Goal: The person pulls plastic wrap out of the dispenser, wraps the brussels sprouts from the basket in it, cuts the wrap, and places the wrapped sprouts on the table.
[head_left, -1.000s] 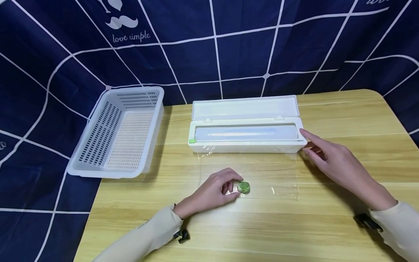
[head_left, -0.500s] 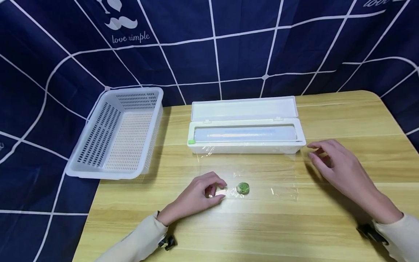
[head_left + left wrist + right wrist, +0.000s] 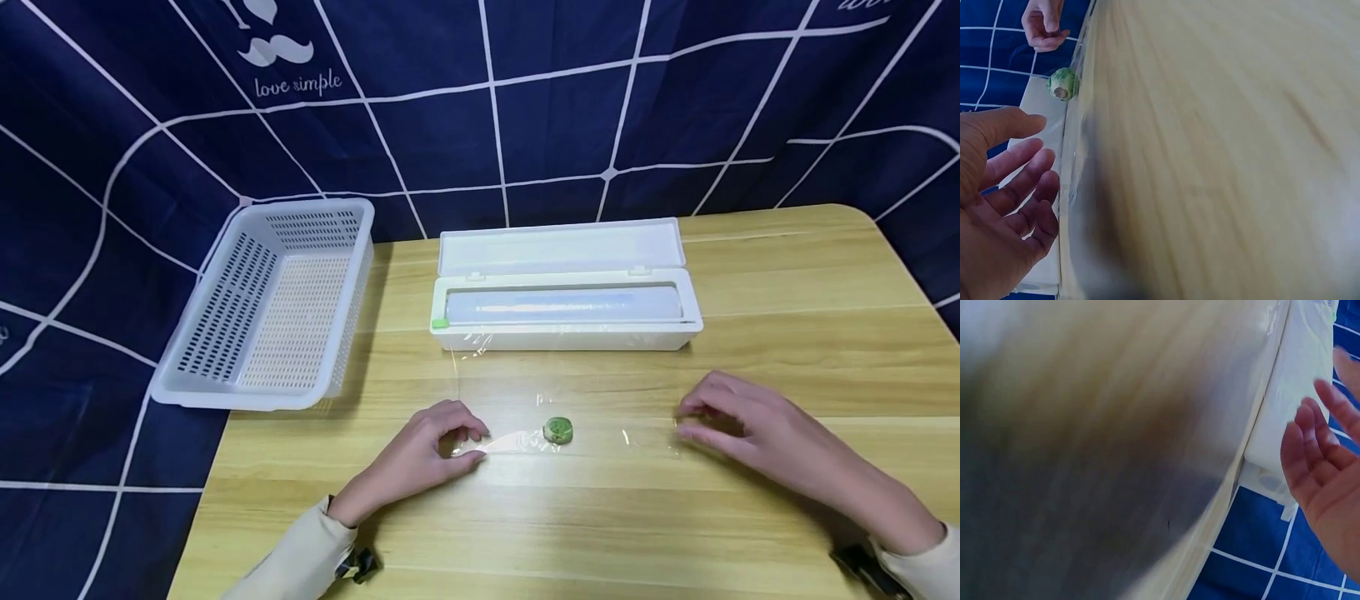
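A Brussels sprout (image 3: 558, 430) lies on a sheet of clear cling film (image 3: 510, 387) spread over the table. The film comes from a white dispenser box (image 3: 566, 340), whose lid (image 3: 558, 248) stands open and shows the film roll (image 3: 562, 306). By the film's left edge is my left hand (image 3: 420, 450), fingers loosely bent, with no object visible in it. My right hand (image 3: 757, 425) hovers by the right edge, also loosely bent. In the left wrist view, the sprout (image 3: 1062, 84) shows its cut end beyond the fingers. The right wrist view has the right hand's fingers (image 3: 1313, 434) apart.
A white perforated basket (image 3: 347, 312) stands at the table's left. A green slider (image 3: 440, 323) sits at the dispenser's left end. Behind the wooden table (image 3: 570, 533) hangs a dark blue cloth (image 3: 555, 117) with white lines.
My left hand has moved left, away from the sprout. The right hand has left the dispenser's right end and come down toward the film's near right corner.
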